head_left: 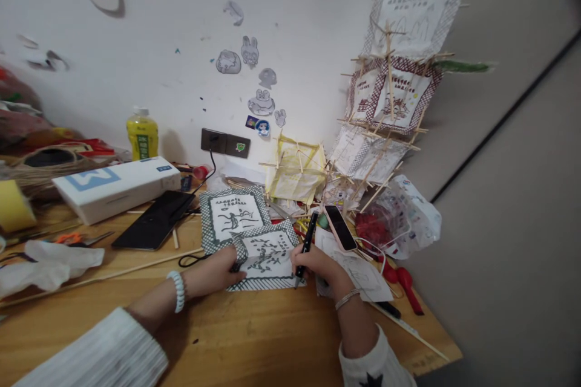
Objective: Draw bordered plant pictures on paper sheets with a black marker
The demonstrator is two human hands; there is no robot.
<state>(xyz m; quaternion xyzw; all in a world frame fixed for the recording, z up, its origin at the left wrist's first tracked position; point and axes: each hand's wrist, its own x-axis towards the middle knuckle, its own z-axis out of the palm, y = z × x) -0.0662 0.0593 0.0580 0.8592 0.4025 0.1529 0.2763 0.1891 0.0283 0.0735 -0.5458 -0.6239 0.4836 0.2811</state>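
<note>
A sheet of paper (267, 255) with a dark green patterned border, a plant drawing and small writing lies near the middle of the table. My left hand (222, 272) is closed on its left edge, thumb on top; part of its fingers is hidden. In my right hand (313, 263) is a black marker pen (310, 236), gripped upright with its tip down at the sheet's lower right border. Partly under that sheet, a second green-bordered drawing (236, 213) lies behind. Close to my right hand are a phone (340, 228) and a sketched sheet (361, 275).
Behind stand a yellow paper lantern (297, 172) and a tall stick-and-paper lantern tower (393, 97). On the left are a white box (118, 187), a black tablet-like slab (154, 221), a yellow bottle (142, 135), orange scissors (70, 238) and a long stick (104, 278). Plastic bags (408, 217) lie right.
</note>
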